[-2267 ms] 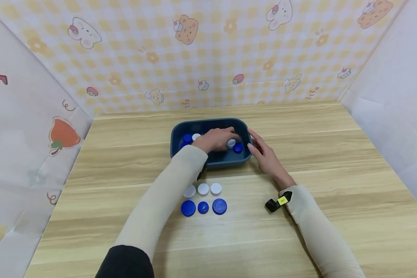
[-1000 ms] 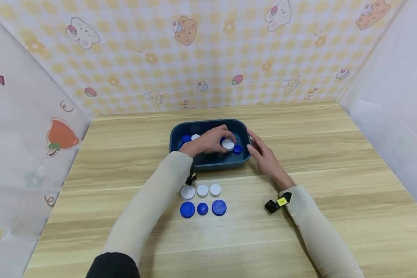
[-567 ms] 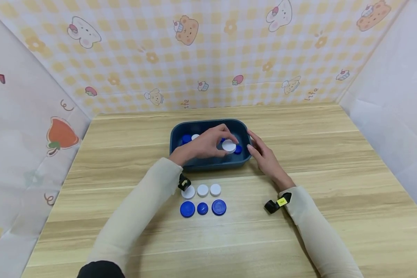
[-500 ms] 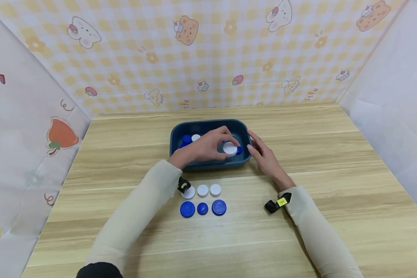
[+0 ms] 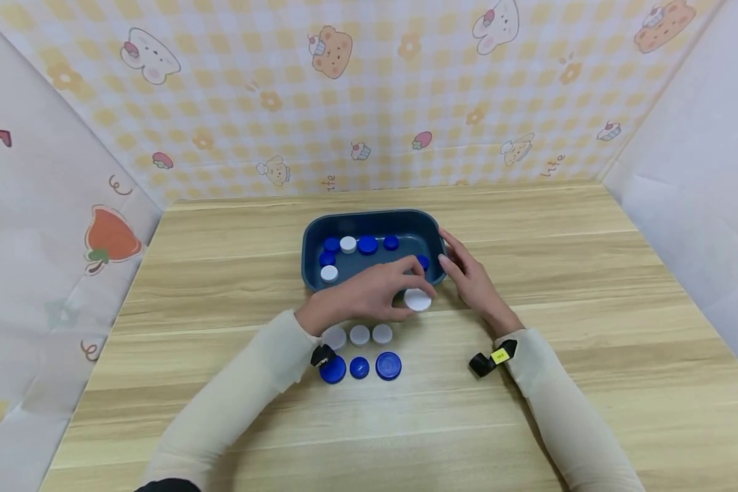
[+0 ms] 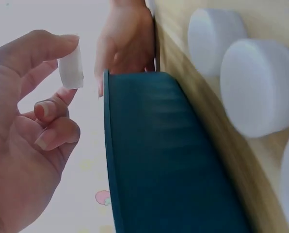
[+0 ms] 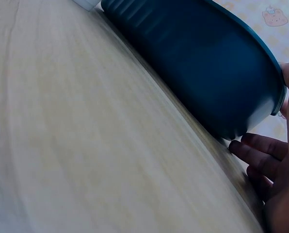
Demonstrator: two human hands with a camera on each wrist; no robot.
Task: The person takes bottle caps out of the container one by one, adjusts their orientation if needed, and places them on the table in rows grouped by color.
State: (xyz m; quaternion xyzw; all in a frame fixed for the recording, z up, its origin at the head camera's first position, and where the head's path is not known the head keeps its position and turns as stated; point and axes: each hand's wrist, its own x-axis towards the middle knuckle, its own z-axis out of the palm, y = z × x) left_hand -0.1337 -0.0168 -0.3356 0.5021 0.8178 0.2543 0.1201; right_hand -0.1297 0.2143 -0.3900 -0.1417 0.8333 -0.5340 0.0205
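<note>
My left hand (image 5: 375, 292) pinches a white bottle cap (image 5: 417, 299) between thumb and forefinger, held just in front of the dark blue-green bin (image 5: 369, 223). Seen from the left wrist, that cap (image 6: 71, 70) is edge-on, with the other fingers loosely bent below. At the bin's right end, my right hand (image 5: 472, 277) rests its relaxed fingers against the wall, fingertips at the rim. Inside the bin lie several blue caps (image 5: 367, 244) and white caps (image 5: 348, 244); my left hand hides part of its floor.
In front of the bin, three white caps (image 5: 359, 335) form a row, with three blue caps (image 5: 388, 365) in a row nearer me. My left wrist camera partly covers the leftmost ones. A checked cloth (image 5: 369, 102) hangs behind the wooden table (image 5: 529, 410).
My left hand has picked a white cap from the bin's right side and brought it out over the front rim, toward me. The right hand has stayed at the bin's right end.
</note>
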